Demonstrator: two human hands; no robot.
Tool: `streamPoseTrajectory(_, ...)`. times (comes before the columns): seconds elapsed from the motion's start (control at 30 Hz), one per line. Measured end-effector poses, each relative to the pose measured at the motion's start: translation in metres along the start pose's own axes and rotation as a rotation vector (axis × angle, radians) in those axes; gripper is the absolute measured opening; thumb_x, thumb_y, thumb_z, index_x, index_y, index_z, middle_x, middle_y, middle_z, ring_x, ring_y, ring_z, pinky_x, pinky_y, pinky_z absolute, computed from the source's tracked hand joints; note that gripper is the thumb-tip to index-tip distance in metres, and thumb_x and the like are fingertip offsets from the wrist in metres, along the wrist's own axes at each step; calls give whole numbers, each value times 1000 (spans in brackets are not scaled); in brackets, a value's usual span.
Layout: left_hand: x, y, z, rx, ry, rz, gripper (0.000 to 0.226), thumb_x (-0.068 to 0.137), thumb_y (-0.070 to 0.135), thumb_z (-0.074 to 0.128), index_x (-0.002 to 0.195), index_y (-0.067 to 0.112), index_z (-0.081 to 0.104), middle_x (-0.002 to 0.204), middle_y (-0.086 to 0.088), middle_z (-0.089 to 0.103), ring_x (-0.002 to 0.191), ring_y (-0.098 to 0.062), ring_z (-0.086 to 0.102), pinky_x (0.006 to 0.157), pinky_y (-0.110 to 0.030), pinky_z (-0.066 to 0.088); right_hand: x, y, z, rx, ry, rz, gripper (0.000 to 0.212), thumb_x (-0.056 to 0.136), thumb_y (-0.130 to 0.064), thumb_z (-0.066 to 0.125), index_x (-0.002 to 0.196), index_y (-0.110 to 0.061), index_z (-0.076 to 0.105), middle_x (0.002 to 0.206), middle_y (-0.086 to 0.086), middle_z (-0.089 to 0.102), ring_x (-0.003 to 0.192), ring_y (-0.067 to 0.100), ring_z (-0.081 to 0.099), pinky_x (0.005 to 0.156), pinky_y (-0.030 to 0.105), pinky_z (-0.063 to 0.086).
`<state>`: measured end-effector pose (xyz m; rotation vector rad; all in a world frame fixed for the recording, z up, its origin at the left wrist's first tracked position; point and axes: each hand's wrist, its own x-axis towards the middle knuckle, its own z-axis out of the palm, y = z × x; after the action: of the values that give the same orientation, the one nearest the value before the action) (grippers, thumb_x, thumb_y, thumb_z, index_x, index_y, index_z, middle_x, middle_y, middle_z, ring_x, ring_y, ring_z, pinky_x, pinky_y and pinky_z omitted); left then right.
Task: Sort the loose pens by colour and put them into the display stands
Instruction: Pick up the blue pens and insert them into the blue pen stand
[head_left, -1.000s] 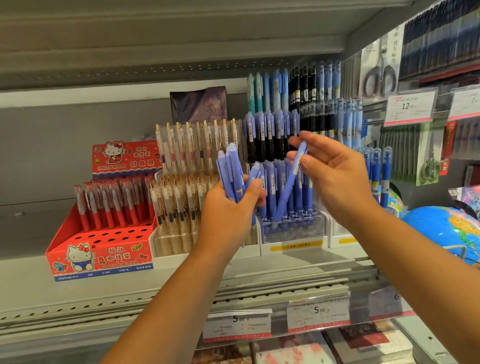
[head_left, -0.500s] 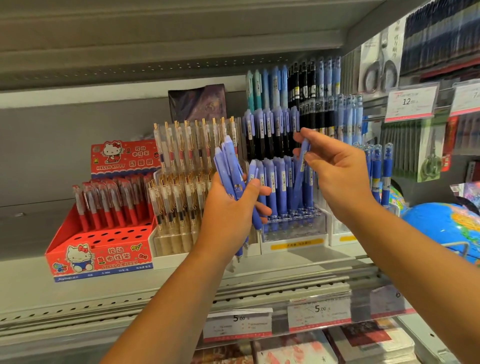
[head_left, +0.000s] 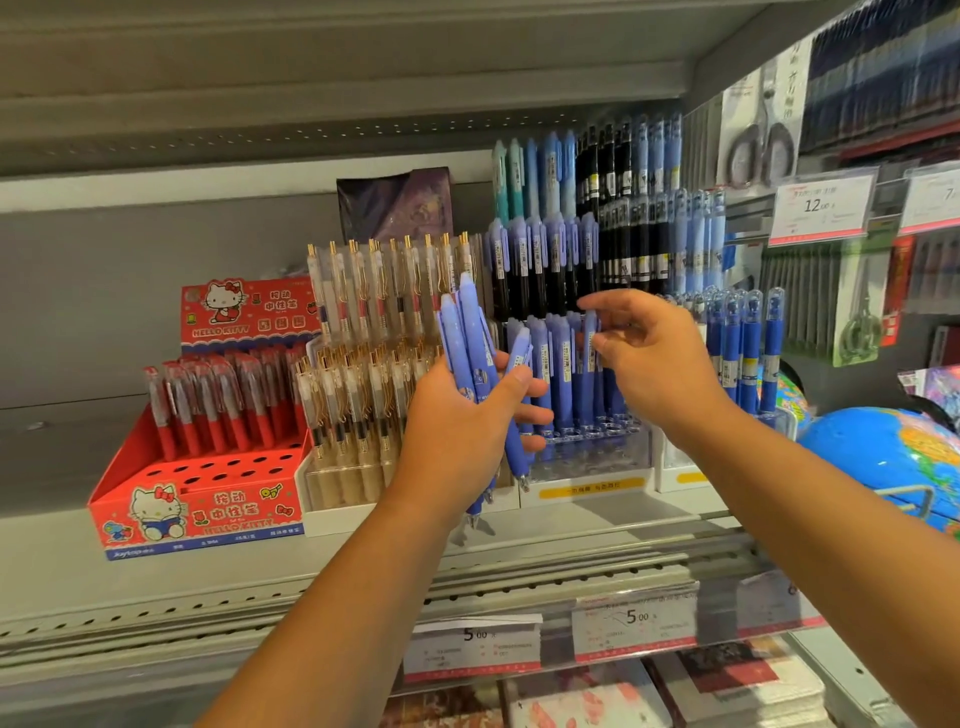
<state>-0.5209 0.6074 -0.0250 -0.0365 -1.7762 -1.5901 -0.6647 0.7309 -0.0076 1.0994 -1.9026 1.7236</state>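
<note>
Fingers of the left hand curl round a splayed bundle of periwinkle plastic pens. Fingers of the right hand bracket a pen top in the clear plastic display stand; whether they are pinching it I cannot tell. Splayed so loosely, one pen may drop onto the grey shelf.

"HELLO KITTY" on red box, "12.00" on hanging price tag, "5.00" on shelf-edge tags.
</note>
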Motion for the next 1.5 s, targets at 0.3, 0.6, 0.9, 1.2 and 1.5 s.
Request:
streamPoseTrajectory(0.3, 3, -3, 0, -8, 19, -16, 6, 96, 13, 60, 100, 18, 59, 80, 0, 75, 76, -21, 74, 59, -33, 61, -4, 4, 3, -223, -35, -81, 42, 96, 0, 48, 124, -30, 62, 100, -7, 59, 75, 19, 61, 56, 32, 50)
streamPoseTrajectory(0.6, 3, -3, 1, 8, 21, -1, 14, 92, 11, 66, 101, 19, 58, 88, -1, 74, 76, -18, 75, 61, -33, 62, -15, -14, 5, -202, 94, -225, 24, 93, -7, 57, 112, -20, 64, 108, -3, 50, 86, 5, 54, 69, 11, 46)
streamPoseTrajectory(0.9, 4, -5, 0, 23, -26, 12, 9, 94, 14, 64, 102, 18, 61, 85, 4, 75, 78, -19, 75, 63, -32, 61, -24, -26, 17, 158, -227, -78, 8, 91, -16, 66, 99, -12, 66, 87, 2, 69, 76, 12, 66, 64, 23, 50)
streamPoseTrajectory(1.2, 3, -7, 0, 2, -76, -55, 6, 96, 15, 62, 101, 18, 62, 86, 8, 76, 80, -18, 75, 64, -33, 62, -23, -16, 15, 250, -224, -40, 9, 89, -8, 68, 95, -10, 61, 85, 12, 68, 74, 16, 66, 69, 27, 51)
streamPoseTrajectory(1.5, 3, -4, 0, -33, -47, -87, 10, 97, 19, 58, 106, 15, 61, 90, -3, 74, 82, -21, 74, 68, -41, 63, -12, -18, -3, 409, 83, -41, 16, 100, -1, 49, 111, -13, 51, 98, 3, 57, 74, 12, 67, 63, 26, 57)
